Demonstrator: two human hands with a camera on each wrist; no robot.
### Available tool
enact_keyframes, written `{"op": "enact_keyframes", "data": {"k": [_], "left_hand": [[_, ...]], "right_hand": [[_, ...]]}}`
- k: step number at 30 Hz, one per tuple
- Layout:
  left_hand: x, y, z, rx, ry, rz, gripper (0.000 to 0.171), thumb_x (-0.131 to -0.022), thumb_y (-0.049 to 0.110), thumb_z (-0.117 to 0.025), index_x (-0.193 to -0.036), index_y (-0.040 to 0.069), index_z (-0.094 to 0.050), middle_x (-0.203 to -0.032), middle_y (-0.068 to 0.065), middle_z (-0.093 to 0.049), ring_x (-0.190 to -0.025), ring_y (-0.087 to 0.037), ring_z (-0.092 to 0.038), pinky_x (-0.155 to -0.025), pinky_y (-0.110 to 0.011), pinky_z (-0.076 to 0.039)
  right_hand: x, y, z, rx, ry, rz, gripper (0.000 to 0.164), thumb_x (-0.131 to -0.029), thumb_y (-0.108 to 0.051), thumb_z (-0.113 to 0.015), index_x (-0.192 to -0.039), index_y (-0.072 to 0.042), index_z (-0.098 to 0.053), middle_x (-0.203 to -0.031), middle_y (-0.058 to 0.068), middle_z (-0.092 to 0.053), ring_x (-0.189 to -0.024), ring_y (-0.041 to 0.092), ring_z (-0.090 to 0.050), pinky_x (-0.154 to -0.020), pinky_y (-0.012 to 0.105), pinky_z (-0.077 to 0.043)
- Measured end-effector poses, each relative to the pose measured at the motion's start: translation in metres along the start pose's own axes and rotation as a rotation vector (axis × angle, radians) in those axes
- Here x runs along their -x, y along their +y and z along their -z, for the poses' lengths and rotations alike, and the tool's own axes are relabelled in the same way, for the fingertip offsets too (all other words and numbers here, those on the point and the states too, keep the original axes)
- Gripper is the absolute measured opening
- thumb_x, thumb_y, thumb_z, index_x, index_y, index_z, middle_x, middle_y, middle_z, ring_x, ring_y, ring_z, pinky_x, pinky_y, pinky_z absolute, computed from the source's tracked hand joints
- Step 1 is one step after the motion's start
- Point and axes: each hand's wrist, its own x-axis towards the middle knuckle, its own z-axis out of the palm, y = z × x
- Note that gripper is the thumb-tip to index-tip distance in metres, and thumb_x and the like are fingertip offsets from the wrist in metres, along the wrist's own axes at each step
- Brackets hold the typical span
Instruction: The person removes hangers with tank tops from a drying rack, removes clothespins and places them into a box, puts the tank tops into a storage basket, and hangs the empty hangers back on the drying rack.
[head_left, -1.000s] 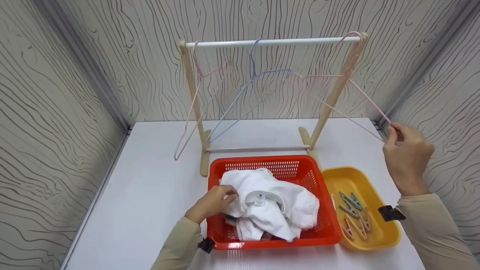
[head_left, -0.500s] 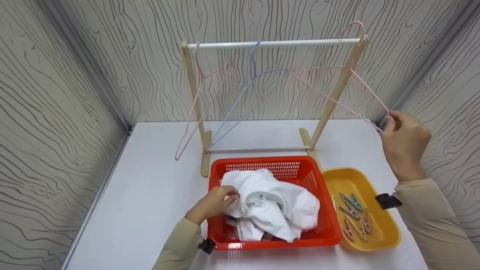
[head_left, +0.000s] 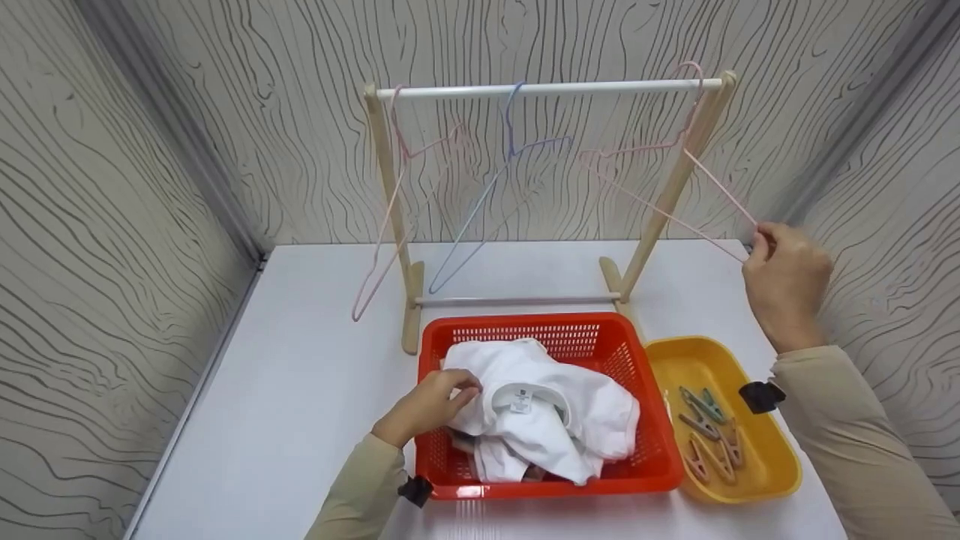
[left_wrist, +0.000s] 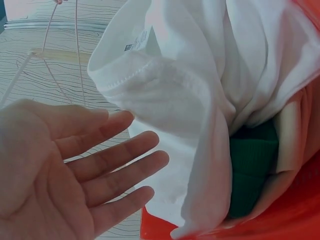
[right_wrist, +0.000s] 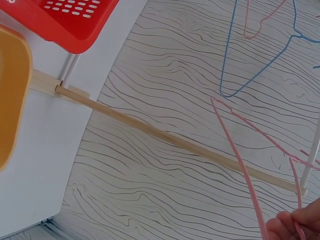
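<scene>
My right hand [head_left: 791, 281] pinches the lower right corner of a pink hanger [head_left: 720, 187], whose hook is up at the right end of the rack's white rod [head_left: 570, 88]. In the right wrist view, the fingertips of my right hand [right_wrist: 295, 222] grip that pink hanger [right_wrist: 239, 160] at the lower right. A white shirt [head_left: 592, 397], neck label showing, lies crumpled in a red basket [head_left: 555, 491]. Beside its left side is my left hand [head_left: 431, 401]. The left wrist view shows this left hand [left_wrist: 75, 170] with fingers extended near the shirt's [left_wrist: 170, 110] collar, holding nothing.
A blue hanger [head_left: 511, 135] and another pink hanger [head_left: 400, 135] hang further left on the wooden rack. Right of the basket, a yellow tub [head_left: 694, 364] holds several clothespins [head_left: 724, 457]. Green ribbed cloth [left_wrist: 252, 170] shows under the shirt. Patterned walls surround the table.
My right hand has risen, then shifted left with the pink hanger; its hook lifted above the rod and moved left along it. The left hand has stayed by the shirt.
</scene>
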Motion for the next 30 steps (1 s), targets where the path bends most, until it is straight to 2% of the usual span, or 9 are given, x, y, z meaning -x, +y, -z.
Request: {"op": "enact_keyframes", "data": {"k": [1,5,10,16,18,20,23,27,30], "left_hand": [[0.000,0.000,0.000,-0.003,0.003,-0.006,0.020,-0.096,0.016,-0.058,-0.110,0.006,-0.068,-0.110,-0.011,-0.072,-0.104,-0.024,-0.066,-0.098,-0.043,-0.053],[-0.001,-0.001,0.002,-0.016,0.023,-0.017,0.019,-0.096,0.016,-0.057,-0.109,0.007,-0.068,-0.109,-0.010,-0.072,-0.104,-0.023,-0.066,-0.097,-0.042,-0.054],[-0.003,0.000,0.005,-0.063,0.087,-0.045,0.019,-0.095,0.012,-0.057,-0.110,0.005,-0.067,-0.110,-0.011,-0.071,-0.106,-0.024,-0.067,-0.096,-0.040,-0.054],[-0.005,0.005,0.008,-0.096,0.166,-0.003,0.024,-0.095,0.013,-0.059,-0.118,0.007,-0.063,-0.118,-0.011,-0.068,-0.113,-0.025,-0.065,-0.099,-0.041,-0.053],[-0.005,0.008,0.010,-0.119,0.197,-0.011,0.024,-0.094,0.013,-0.060,-0.118,0.008,-0.062,-0.118,-0.010,-0.068,-0.112,-0.025,-0.065,-0.098,-0.040,-0.053],[-0.006,0.011,0.011,-0.150,0.235,-0.037,0.024,-0.093,0.013,-0.061,-0.117,0.009,-0.062,-0.117,-0.010,-0.068,-0.111,-0.023,-0.065,-0.097,-0.038,-0.054],[-0.006,0.016,0.017,-0.190,0.316,-0.114,0.025,-0.092,0.013,-0.063,-0.117,0.008,-0.062,-0.115,-0.009,-0.068,-0.109,-0.022,-0.066,-0.096,-0.035,-0.055],[-0.008,0.021,0.031,-0.233,0.464,-0.233,0.025,-0.091,0.010,-0.064,-0.115,0.006,-0.062,-0.112,-0.010,-0.069,-0.107,-0.022,-0.066,-0.094,-0.034,-0.055],[-0.012,0.026,0.043,-0.268,0.590,-0.292,0.023,-0.089,0.006,-0.065,-0.112,0.006,-0.063,-0.109,-0.010,-0.069,-0.106,-0.023,-0.066,-0.092,-0.033,-0.056]], "right_hand": [[0.000,0.001,-0.002,0.001,-0.006,0.002,0.026,-0.096,-0.004,-0.049,-0.105,0.013,-0.066,-0.098,0.034,-0.067,-0.086,0.046,-0.062,-0.078,0.051,-0.049],[0.002,0.005,-0.007,0.002,-0.025,0.009,0.025,-0.096,-0.004,-0.049,-0.103,0.014,-0.066,-0.096,0.035,-0.066,-0.085,0.048,-0.061,-0.079,0.054,-0.049],[0.003,0.008,-0.011,0.024,-0.061,0.010,0.024,-0.095,-0.001,-0.049,-0.102,0.015,-0.065,-0.095,0.036,-0.065,-0.086,0.050,-0.061,-0.079,0.057,-0.049],[0.003,0.008,-0.013,0.039,-0.092,0.027,0.023,-0.092,0.002,-0.048,-0.101,0.016,-0.064,-0.095,0.037,-0.065,-0.088,0.051,-0.060,-0.080,0.058,-0.048],[0.004,0.008,-0.014,0.046,-0.103,0.025,0.023,-0.093,0.003,-0.048,-0.102,0.016,-0.064,-0.096,0.037,-0.065,-0.088,0.051,-0.060,-0.080,0.058,-0.048],[0.004,0.008,-0.014,0.053,-0.122,0.013,0.023,-0.093,0.003,-0.048,-0.103,0.016,-0.064,-0.097,0.037,-0.064,-0.090,0.051,-0.060,-0.082,0.058,-0.049],[0.006,0.007,-0.015,0.063,-0.163,-0.011,0.025,-0.096,0.001,-0.045,-0.107,0.015,-0.063,-0.101,0.036,-0.064,-0.093,0.050,-0.060,-0.085,0.057,-0.051],[0.009,0.003,-0.015,0.065,-0.182,-0.008,0.026,-0.097,0.002,-0.043,-0.108,0.015,-0.062,-0.103,0.036,-0.063,-0.096,0.050,-0.060,-0.086,0.057,-0.052],[0.013,-0.003,-0.017,0.055,-0.165,0.022,0.024,-0.096,0.002,-0.043,-0.108,0.015,-0.061,-0.103,0.036,-0.063,-0.097,0.051,-0.060,-0.087,0.057,-0.052]]}}
